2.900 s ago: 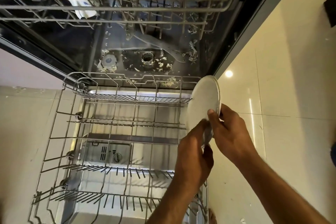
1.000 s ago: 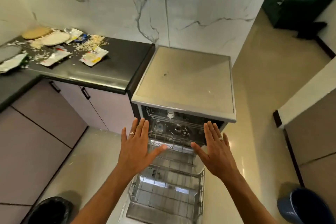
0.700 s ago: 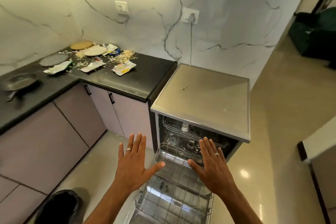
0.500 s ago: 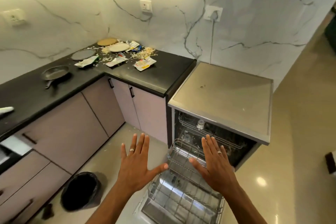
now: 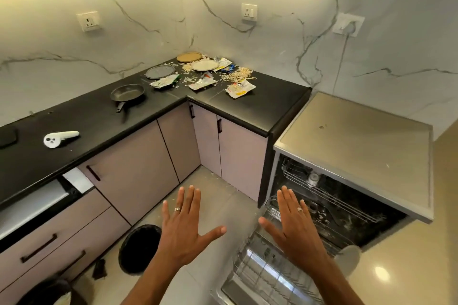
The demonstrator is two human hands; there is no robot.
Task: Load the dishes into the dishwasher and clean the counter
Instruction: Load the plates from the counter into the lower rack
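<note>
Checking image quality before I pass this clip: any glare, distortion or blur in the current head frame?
Head view: warm under-cabinet light washes the marble wall; a bright glare spot sits on the floor at lower right; wide-angle bend curves the counter and the dishwasher edges; both hands, left hand and right hand, look sharp; the lower rack is slightly soft.

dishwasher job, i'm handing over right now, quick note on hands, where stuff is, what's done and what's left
Left hand and right hand: open, fingers spread, holding nothing.
Dishwasher open, lower rack pulled out, one plate standing at its right edge.
Left on the counter: frying pan, grey plate, white plate, tan plate, wrappers and scattered crumbs.
Bin on the floor.
</note>
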